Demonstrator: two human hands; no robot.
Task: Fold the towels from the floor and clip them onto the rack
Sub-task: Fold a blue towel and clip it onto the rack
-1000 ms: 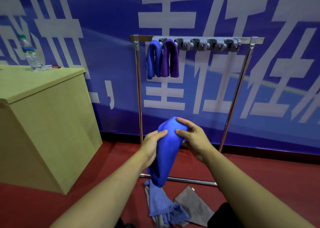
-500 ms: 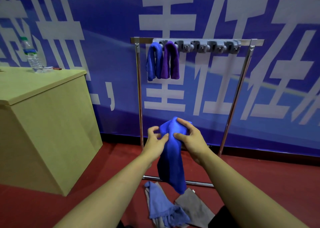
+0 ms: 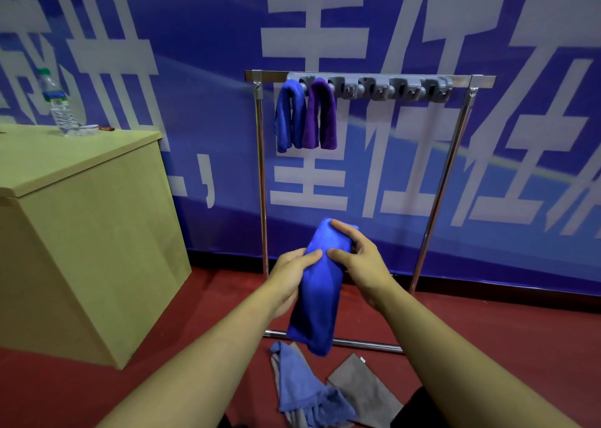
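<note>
Folding stage: left hand (image 3: 292, 266) and right hand (image 3: 353, 255) both grip the blue towel (image 3: 317, 300), held below the rack (image 3: 374, 78). Next it probably needs lifting to a free clip (image 3: 374, 91).

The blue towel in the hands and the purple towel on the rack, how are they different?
The blue towel is bright blue; the purple towel is violet. The blue towel is gripped by the left hand and right hand, while the purple towel hangs clipped on the rack. The blue towel hangs low, above the floor; the purple towel hangs high beside another blue one. Both are folded and dangle downward.
</note>
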